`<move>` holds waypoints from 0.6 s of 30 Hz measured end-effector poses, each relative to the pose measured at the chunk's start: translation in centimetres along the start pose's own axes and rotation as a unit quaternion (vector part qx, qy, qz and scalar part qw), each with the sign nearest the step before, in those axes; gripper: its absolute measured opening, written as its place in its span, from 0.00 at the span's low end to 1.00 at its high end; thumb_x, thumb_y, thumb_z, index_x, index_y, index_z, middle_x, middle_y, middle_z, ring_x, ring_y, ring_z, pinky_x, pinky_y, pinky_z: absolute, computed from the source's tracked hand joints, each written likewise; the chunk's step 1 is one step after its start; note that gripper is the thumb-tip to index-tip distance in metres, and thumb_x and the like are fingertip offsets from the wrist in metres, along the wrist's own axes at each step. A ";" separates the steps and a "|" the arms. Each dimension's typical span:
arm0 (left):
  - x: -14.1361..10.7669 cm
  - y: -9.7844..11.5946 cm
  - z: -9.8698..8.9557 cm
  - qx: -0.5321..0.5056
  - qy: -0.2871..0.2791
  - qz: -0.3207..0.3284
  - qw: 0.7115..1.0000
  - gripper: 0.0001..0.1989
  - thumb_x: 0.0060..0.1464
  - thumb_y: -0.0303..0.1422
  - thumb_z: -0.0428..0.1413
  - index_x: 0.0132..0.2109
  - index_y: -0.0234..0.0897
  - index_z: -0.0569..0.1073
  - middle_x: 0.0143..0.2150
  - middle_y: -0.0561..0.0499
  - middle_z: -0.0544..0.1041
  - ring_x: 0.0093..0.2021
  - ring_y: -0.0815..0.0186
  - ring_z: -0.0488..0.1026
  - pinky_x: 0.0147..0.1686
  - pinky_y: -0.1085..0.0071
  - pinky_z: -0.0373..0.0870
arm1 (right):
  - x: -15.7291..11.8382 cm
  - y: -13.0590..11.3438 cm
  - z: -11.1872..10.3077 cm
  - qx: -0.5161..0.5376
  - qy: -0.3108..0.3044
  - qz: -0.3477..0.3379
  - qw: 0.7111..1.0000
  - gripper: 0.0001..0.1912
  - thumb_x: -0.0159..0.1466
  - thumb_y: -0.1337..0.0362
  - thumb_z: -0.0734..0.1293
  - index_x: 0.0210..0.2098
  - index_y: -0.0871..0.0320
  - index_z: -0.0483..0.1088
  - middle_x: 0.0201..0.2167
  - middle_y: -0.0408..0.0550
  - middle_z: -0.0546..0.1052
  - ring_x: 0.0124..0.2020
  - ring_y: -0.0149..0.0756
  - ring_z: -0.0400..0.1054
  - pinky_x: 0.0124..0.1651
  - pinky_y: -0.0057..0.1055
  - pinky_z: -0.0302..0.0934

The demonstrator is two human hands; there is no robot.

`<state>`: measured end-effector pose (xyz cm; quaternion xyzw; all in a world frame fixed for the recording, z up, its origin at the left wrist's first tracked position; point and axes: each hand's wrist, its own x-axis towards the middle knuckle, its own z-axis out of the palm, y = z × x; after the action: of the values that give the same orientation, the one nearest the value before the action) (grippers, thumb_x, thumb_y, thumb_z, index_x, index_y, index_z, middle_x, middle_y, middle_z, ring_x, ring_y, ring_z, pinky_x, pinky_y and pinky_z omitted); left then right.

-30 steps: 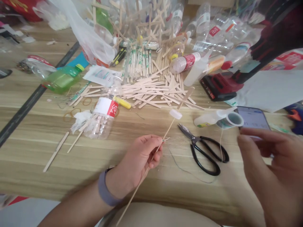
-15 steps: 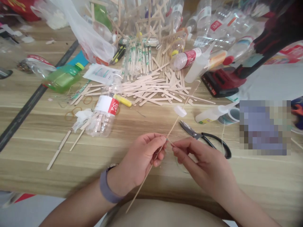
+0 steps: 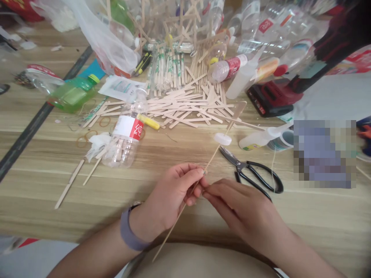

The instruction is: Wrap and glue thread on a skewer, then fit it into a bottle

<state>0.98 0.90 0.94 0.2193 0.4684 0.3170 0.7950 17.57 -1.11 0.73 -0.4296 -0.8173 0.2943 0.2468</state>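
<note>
My left hand (image 3: 174, 191) pinches a thin bamboo skewer (image 3: 165, 242) that slants from near my lap up to the right. Toward its far end sits a white bottle cap (image 3: 222, 139), and beyond that crossed flat wooden sticks (image 3: 238, 110) look like propeller blades. My right hand (image 3: 240, 208) is closed, fingertips pressed together just below my left fingers. The thin strand it held a moment ago is hidden between the hands. Black-handled scissors (image 3: 246, 170) lie open beyond my right hand.
Loose craft sticks (image 3: 185, 106) cover the middle back. A clear bottle (image 3: 124, 133) stands left, near a green bottle (image 3: 75, 92). Glue bottles (image 3: 253, 138), a red and black power tool (image 3: 272, 96) and many clear bottles (image 3: 269, 34) crowd the right and back.
My right hand has moved left and slightly down, up against my left fingers, and the strand is out of sight. The cap and blades on the skewer have turned. My left hand keeps its grip.
</note>
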 end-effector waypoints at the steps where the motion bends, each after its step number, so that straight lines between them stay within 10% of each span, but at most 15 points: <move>1: 0.0 0.0 0.0 -0.006 0.003 0.003 1.000 0.10 0.50 0.34 0.57 0.26 0.34 0.70 0.22 0.56 0.68 0.20 0.77 0.58 0.16 0.80 0.50 | 0.2 -0.1 -0.3 0.012 0.009 0.025 1.000 0.09 0.66 0.67 0.61 0.35 0.54 0.73 0.28 0.46 0.78 0.25 0.32 0.70 0.26 0.28 0.63; 8: -0.1 0.0 0.1 -0.016 0.008 -0.005 1.000 0.10 0.48 0.36 0.60 0.28 0.34 0.71 0.23 0.56 0.69 0.20 0.78 0.58 0.17 0.79 0.50 | 1.8 -0.2 -1.2 0.091 0.070 0.208 0.971 0.09 0.61 0.57 0.65 0.33 0.54 0.75 0.13 0.38 0.66 0.15 0.28 0.59 0.16 0.26 0.51; 18: 0.0 -0.1 0.0 -0.033 -0.005 0.000 0.999 0.09 0.48 0.35 0.60 0.28 0.33 0.70 0.23 0.56 0.69 0.19 0.78 0.59 0.16 0.80 0.49 | 2.3 -0.1 -0.3 0.178 0.054 0.277 0.943 0.11 0.57 0.54 0.67 0.29 0.56 0.73 0.21 0.45 0.75 0.21 0.33 0.66 0.20 0.28 0.57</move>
<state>1.02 0.80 0.93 0.1945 0.4535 0.3313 0.8042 16.58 0.86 1.38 -0.6035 -0.5853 0.4684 0.2716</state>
